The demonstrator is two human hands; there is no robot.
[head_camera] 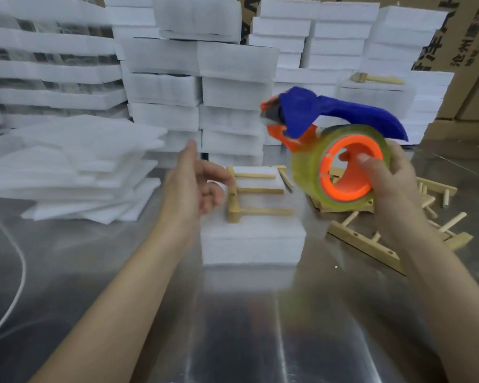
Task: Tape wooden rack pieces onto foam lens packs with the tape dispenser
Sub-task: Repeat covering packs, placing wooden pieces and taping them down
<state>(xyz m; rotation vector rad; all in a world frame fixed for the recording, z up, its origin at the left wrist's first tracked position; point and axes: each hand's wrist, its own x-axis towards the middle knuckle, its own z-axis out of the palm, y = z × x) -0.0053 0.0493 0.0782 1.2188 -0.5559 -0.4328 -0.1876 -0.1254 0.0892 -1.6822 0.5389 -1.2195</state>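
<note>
The foam lens pack (252,239) sits on the metal table (233,327). The wooden rack piece (234,197) lies on top of the pack, with its spine along the pack's left edge running away from the person and its pegs pointing right. The right hand (387,183) grasps the tape dispenser (329,111) by the roll, fingers through the orange core, above and to the right of the pack, cutter end facing left. The left hand (194,183), the nearer one, hovers at the pack's left side, fingers loosely curled and grasping nothing. Contact with the spine cannot be confirmed. Judgement: the dispenser must descend leftward onto the pack.
</note>
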